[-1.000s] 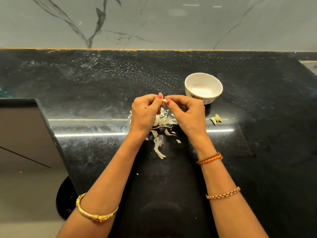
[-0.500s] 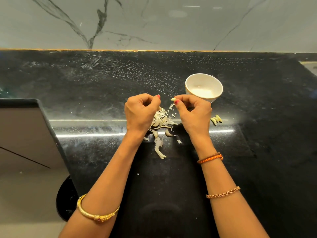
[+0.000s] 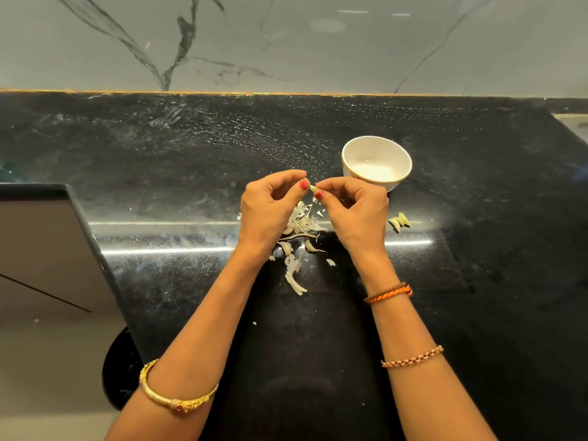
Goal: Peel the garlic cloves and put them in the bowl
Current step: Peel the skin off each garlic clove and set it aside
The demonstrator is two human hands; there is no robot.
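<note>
I pinched the garlic clove (image 3: 313, 188) in my right hand (image 3: 353, 211), my left hand (image 3: 270, 208) curled empty, and judged short, gentle picks best.

white bowl (image 3: 375, 163) with gold rim, speckled black counter (image 3: 159, 160), grey-veined pale wall (image 3: 286, 43), pale garlic skins (image 3: 299, 224)

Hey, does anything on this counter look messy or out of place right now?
Papery garlic skins lie scattered on the black stone counter beneath both hands. A few pale garlic cloves sit on the counter beside the white ceramic bowl, not in it. Otherwise nothing stands out.
</note>
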